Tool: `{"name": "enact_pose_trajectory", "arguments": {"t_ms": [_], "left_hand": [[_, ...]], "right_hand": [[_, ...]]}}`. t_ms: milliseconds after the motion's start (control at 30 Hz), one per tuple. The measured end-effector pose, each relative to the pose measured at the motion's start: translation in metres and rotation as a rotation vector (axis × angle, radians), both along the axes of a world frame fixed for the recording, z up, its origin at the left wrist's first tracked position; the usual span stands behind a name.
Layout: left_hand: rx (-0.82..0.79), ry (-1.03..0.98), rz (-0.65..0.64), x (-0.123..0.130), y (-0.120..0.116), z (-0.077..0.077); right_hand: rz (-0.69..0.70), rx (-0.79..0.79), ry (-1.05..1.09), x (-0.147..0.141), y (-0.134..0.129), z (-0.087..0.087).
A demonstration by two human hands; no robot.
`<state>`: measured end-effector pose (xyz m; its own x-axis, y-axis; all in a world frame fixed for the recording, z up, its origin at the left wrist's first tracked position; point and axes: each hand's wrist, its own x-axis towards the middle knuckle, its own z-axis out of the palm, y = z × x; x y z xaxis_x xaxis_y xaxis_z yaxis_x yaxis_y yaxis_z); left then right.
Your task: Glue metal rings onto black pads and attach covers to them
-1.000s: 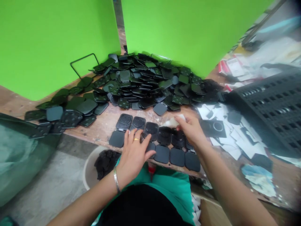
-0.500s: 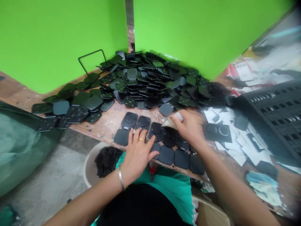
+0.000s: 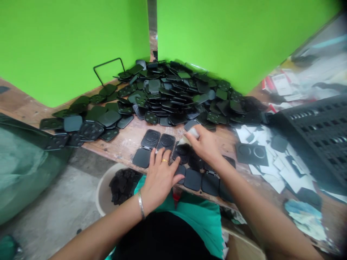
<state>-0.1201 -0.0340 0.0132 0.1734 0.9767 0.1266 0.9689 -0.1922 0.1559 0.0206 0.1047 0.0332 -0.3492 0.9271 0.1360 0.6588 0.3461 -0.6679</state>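
Hinged black square cases lie opened out in a row along the bench edge, with ridged halves behind and smooth halves in front. My left hand rests palm down across the left part of this row, fingers spread, pressing on the cases. In my right hand is a pale, tapered piece, closed in by thumb and fingers. Its tip is at the ridged half of the third case from the left. Whether it is a cloth, a pad or a soft bottle cannot be made out.
A big heap of black cases spreads behind the row against green panels. Right of it are white pieces, a black slotted crate and a stained rag. Below, a pale bucket holds black scraps.
My right hand has moved left along the row with the pale piece, from around the fourth case to the third. My left hand stays on the cases.
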Motion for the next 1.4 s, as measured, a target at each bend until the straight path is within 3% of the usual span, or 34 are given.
{"name": "enact_pose_trajectory", "arguments": {"t_ms": [267,400,533,767,1000,1200,1400], "left_hand": [[0.016,-0.014,-0.004,0.000,0.001,-0.003],[0.033,-0.046,0.015,-0.009,0.001,-0.001],[0.065,-0.032,0.127,-0.025,0.002,0.001],[0.042,-0.009,0.158,-0.036,0.003,-0.001],[0.029,-0.012,0.156,-0.036,0.003,-0.001],[0.012,-0.011,0.150,-0.036,0.001,0.001],[-0.001,-0.020,0.147,-0.038,0.002,0.001]], "right_hand": [[-0.113,-0.006,-0.074,0.037,0.011,0.001],[-0.155,-0.215,0.196,0.047,0.011,-0.006],[-0.194,-0.342,0.410,0.029,0.013,-0.009],[-0.186,-0.258,0.383,-0.012,0.022,-0.018],[-0.146,-0.176,0.263,-0.027,0.031,-0.030],[-0.074,0.008,0.070,-0.021,0.021,-0.012],[0.073,-0.044,-0.041,-0.022,0.002,0.004]]}}
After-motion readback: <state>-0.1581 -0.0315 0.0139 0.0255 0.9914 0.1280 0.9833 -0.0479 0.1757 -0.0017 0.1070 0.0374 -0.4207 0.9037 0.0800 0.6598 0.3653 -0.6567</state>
